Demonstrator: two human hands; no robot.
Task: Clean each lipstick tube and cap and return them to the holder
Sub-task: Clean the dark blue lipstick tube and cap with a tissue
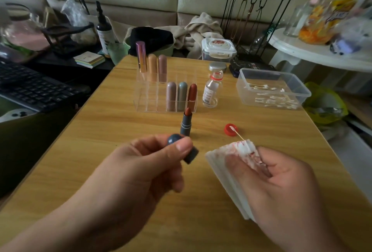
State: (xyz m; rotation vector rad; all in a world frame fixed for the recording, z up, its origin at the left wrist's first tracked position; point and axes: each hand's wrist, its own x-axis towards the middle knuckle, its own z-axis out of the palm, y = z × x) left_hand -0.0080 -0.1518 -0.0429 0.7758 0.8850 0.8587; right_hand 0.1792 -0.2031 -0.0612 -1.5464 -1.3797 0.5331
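Note:
My left hand (141,163) pinches a grey lipstick cap (182,148) between thumb and fingers, its rounded end pointing away from me. Just beyond it an open grey lipstick tube (185,123) stands upright on the table, its brown-red bullet exposed. My right hand (279,183) grips a folded white tissue (231,163) smeared with red at its far end. A clear acrylic holder (145,100) stands further back with several capped lipsticks: three in the back row, three in the front right slots.
A red bottle cap (230,130) lies right of the tube with a cotton swab (236,132) resting in it. An open glass bottle (212,90) stands beside the holder. A clear tub of swabs (271,88) sits at the right. A keyboard (34,88) lies off the table's left.

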